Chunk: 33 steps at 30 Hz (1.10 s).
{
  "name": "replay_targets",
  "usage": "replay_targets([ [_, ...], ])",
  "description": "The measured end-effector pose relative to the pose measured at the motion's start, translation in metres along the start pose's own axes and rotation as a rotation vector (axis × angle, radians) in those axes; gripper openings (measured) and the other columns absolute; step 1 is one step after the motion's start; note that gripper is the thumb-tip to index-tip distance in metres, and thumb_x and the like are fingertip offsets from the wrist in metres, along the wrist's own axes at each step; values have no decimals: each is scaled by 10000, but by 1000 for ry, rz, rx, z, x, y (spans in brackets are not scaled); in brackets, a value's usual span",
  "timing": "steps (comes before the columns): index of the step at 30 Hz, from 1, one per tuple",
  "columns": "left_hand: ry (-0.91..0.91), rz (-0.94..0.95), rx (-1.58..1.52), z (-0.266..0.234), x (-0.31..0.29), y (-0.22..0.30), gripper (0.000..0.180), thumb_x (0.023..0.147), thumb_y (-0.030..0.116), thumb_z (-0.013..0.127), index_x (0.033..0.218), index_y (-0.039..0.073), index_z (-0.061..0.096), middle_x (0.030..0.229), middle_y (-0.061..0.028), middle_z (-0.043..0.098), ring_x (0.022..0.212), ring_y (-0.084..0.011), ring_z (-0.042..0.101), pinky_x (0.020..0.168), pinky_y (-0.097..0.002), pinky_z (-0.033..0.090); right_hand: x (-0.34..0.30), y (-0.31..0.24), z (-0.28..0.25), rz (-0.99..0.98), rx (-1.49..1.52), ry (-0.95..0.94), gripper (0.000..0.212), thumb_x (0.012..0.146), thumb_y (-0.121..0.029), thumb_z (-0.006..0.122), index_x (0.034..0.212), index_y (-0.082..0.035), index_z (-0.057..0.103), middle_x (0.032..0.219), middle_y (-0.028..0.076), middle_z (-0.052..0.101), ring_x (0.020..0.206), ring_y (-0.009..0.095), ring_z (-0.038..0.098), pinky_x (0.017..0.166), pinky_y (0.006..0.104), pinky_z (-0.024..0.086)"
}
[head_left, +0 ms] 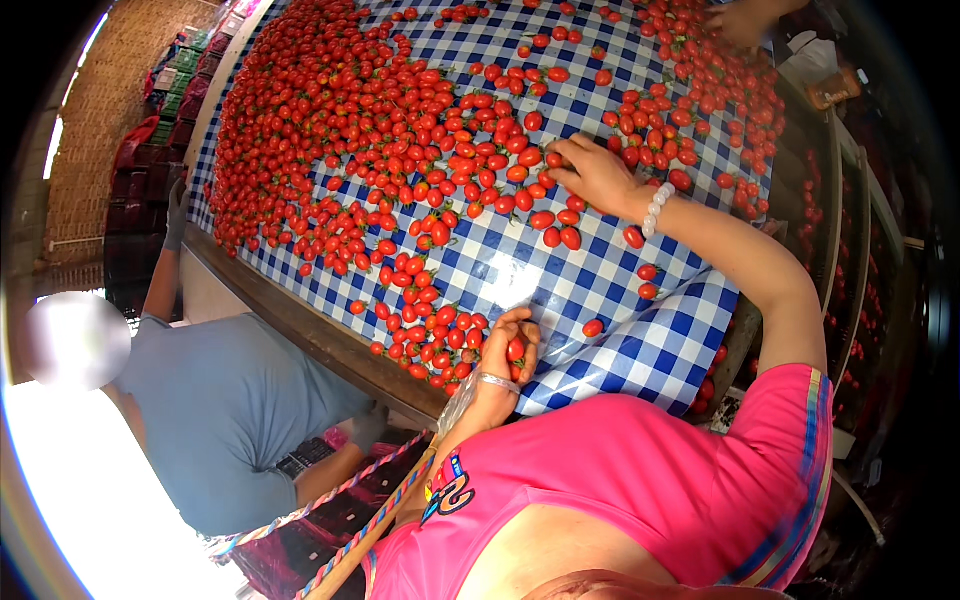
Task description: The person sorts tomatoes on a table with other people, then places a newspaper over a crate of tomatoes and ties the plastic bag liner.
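Note:
Red cherry tomatoes (330, 120) lie in a dense heap at the far left of a blue-and-white checked cloth (590, 260), thinning out toward the middle. My left hand (508, 350), palm turned up near the table's front edge, curls around cherry tomatoes; one red tomato (516, 349) shows between the fingers. How many it holds is hidden. A thin band circles that wrist. Over the middle of the cloth, my right hand (600, 178) reaches left, its thumb and fingertips closed about a cherry tomato (553, 160) at the edge of the spread. White beads ring the right wrist.
A co-worker in a grey-blue shirt (230, 400) bends beside the table's left edge. Another person's hand (742, 22) touches tomatoes at the far right. Striped ropes (370, 520) run at lower left. Stacked crates (175, 90) stand at far left; shelving with tomatoes (850, 250) is at right.

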<state>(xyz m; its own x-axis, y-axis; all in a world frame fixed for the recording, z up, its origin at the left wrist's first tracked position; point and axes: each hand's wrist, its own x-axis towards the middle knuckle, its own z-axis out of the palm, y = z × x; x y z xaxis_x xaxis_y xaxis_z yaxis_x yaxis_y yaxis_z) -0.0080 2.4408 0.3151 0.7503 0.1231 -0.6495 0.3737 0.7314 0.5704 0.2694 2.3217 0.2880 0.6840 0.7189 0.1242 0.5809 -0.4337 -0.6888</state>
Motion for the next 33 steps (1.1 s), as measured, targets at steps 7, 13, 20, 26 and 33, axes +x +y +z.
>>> replay_targets([
  [7,-129,115,-148,-5,-5,2,314,912,323,425,1137,113,490,956,-103,529,410,-118,389,377,-238,308,-28,-111,38,-565,430,-295,232,908,-218,606,1066,-49,621,998,94,596,933,280,588,791,375,482],
  [13,-154,42,-317,-2,-3,7,221,886,305,496,936,92,521,806,-61,482,399,-126,383,339,-241,284,76,-45,70,-279,-318,-4,325,820,-45,577,1124,-137,647,1104,107,594,1072,308,523,890,368,480],
  [20,-77,31,-361,-6,-1,6,278,906,352,513,1003,94,551,802,-53,501,395,-123,365,337,-239,276,103,-65,36,-41,-381,-452,389,786,-148,668,1159,-61,600,1011,143,664,955,342,639,805,431,520],
  [26,-103,-24,-363,-10,0,0,315,944,369,453,1096,113,552,852,-63,529,408,-129,380,350,-235,271,113,-83,33,24,134,-197,463,782,-333,696,1108,-17,607,995,173,668,911,327,648,782,429,499],
  [33,-107,-60,-326,-8,0,-2,283,941,358,452,1034,107,541,843,-46,515,406,-116,370,338,-230,265,190,-88,127,-233,-261,-67,267,845,-168,570,1087,-148,679,1201,125,532,1111,348,539,851,427,525],
])
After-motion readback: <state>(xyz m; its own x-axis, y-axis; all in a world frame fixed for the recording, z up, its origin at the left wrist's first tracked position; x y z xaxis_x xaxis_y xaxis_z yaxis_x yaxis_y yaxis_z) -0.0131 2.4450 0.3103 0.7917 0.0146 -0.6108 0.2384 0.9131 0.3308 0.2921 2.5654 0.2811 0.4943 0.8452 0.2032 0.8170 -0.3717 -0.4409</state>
